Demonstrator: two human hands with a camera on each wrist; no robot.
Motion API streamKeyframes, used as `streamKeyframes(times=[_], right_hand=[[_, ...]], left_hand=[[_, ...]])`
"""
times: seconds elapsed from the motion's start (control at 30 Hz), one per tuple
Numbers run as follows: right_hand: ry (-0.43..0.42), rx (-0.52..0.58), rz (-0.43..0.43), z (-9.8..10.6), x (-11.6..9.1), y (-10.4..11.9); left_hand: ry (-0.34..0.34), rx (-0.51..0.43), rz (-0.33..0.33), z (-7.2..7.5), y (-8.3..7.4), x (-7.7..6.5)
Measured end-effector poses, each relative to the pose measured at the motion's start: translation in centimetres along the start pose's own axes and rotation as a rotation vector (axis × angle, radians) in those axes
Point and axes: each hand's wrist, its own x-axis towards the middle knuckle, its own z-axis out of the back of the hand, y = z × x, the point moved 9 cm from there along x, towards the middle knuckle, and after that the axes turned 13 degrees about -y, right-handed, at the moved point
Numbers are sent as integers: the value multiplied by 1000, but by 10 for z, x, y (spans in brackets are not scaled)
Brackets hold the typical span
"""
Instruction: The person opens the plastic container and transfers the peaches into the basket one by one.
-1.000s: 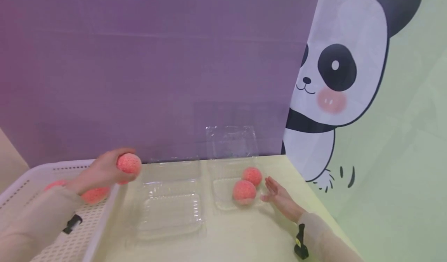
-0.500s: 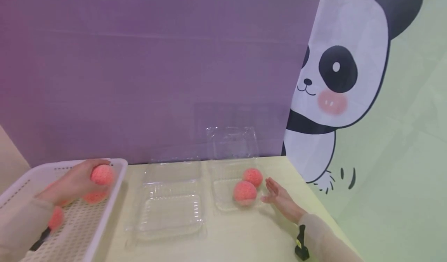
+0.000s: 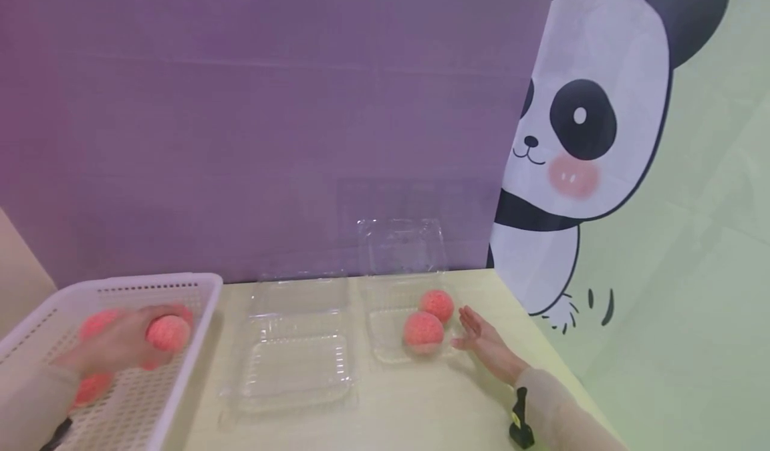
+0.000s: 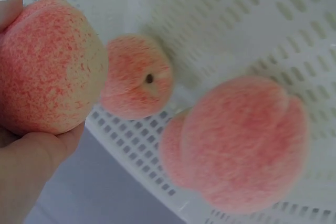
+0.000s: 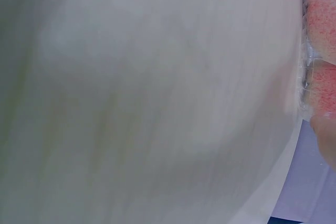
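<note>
Curling my left grip [image 3: 123,341] around a peach [image 3: 169,333], I have it over the white basket [image 3: 132,404] on the left, near other peaches [image 4: 247,145]. My right grip [image 3: 488,349], fingers straight, is just beside the clear container [image 3: 385,334] on the right, two peaches [image 3: 424,333] inside it.

The left arm [image 3: 33,404] and right arm [image 3: 565,414] reach forward, well apart. The left hand [image 3: 123,341], slightly blurred, curls thumb and fingers in a rounded grip; the right hand [image 3: 488,347] angles forward and left, its fingers straight and close together, thumb spread away
</note>
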Motion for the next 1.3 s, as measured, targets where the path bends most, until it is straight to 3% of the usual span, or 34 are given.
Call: streamKeyframes(times=[0.27, 0.4, 0.57, 0.67, 0.87, 1.1, 1.2, 1.3], right_hand=[[3, -7, -1, -2, 0, 1], [7, 10, 6, -3, -1, 4], [16, 23, 22, -3, -1, 6], [15, 10, 28, -2, -1, 5], [2, -9, 17, 1, 1, 0], [3, 8, 5, 0, 1, -3], [5, 10, 12, 0, 1, -3], [5, 8, 5, 0, 1, -5]], left_hand=[[34, 21, 95, -14, 33, -12], [30, 31, 104, -15, 38, -15], [28, -28, 116, -17, 41, -20], [35, -107, 100, -21, 40, -21], [26, -167, 10, -26, 38, -23], [-37, -127, -127, -28, 38, -29], [-64, -88, -135, -28, 40, -31], [-61, -63, -104, -29, 43, -32]])
